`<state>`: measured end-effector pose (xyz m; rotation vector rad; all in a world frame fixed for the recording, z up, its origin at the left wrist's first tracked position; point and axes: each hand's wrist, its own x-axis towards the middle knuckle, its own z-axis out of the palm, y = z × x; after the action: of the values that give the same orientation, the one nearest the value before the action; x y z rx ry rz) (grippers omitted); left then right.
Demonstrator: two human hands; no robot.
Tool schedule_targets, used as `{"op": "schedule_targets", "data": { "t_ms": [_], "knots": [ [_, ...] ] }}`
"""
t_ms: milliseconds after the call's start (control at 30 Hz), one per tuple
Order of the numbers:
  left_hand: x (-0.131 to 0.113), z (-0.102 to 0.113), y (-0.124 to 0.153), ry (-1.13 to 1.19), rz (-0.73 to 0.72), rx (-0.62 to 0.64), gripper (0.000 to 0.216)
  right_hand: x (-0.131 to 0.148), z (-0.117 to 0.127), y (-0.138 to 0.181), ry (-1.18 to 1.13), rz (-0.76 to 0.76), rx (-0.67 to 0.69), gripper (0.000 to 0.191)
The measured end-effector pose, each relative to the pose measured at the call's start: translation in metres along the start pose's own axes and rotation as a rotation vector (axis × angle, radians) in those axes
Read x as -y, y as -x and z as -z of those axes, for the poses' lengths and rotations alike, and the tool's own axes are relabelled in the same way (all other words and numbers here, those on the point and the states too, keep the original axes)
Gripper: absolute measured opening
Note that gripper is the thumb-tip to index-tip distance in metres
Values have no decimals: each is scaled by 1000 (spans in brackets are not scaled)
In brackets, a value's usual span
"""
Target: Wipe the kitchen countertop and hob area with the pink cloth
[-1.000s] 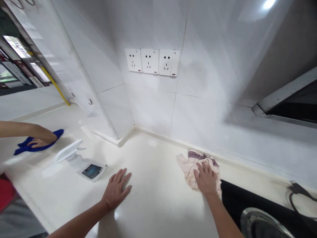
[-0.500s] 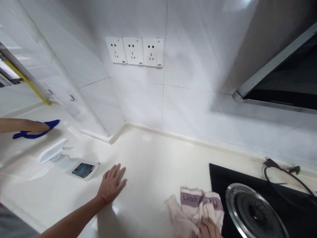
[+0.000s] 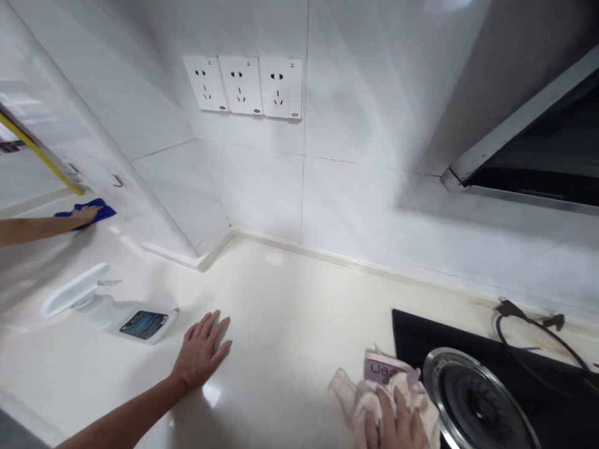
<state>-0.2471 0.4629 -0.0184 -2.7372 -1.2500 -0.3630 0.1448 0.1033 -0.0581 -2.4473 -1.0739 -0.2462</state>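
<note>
My left hand point(image 3: 199, 352) lies flat on the white countertop point(image 3: 276, 324), fingers stretched out and nothing in them. Near its left side a white spray bottle point(image 3: 105, 310) rests on its side. At the lower right, my right hand point(image 3: 397, 421) grips a crumpled pale pink cloth point(image 3: 358, 405) with a purple lettered band, pressing it on the counter. The cloth reaches the left edge of the black cooktop point(image 3: 414, 333), close to its round metal ring point(image 3: 433, 374).
Another person's hand point(image 3: 87, 214) holds a blue cloth point(image 3: 103, 212) on the counter at far left. Wall sockets point(image 3: 241, 86) sit above. A black cable point(image 3: 528, 318) lies behind the cooktop. A dark framed panel point(image 3: 543, 137) juts out at upper right.
My right hand has moved right with the cloth, bunching it more. The other person's blue cloth has moved farther back along the counter. My left hand stays flat; the view has shifted slightly.
</note>
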Motion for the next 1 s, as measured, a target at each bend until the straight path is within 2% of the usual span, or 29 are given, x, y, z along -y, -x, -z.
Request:
{"op": "schedule_targets", "data": {
  "t_ms": [100, 200, 433, 600, 667, 767, 867, 1000],
  "knots": [
    [0, -1, 1, 4, 9, 1, 58, 17, -4, -26, 119, -18, 11, 55],
    [0, -1, 1, -6, 2, 2, 58, 24, -5, -66, 178, -46, -15, 60],
    [-2, -1, 1, -22, 9, 21, 58, 26, -26, -166, 206, -75, 62, 62],
    [-3, -1, 1, 9, 14, 21, 59, 44, -44, -210, 196, -108, 124, 64],
    [-4, -1, 1, 25, 19, 25, 59, 66, -52, -217, 185, -125, 148, 65],
    [-5, -1, 1, 36, 26, 29, 59, 117, -68, -215, 142, -70, 216, 68],
    [-6, 0, 2, 32, 25, 28, 58, 183, -82, -197, 63, 107, 311, 69],
    [-6, 2, 3, 22, 20, 20, 56, 266, -91, -152, -54, 381, 405, 69]
  ]
}}
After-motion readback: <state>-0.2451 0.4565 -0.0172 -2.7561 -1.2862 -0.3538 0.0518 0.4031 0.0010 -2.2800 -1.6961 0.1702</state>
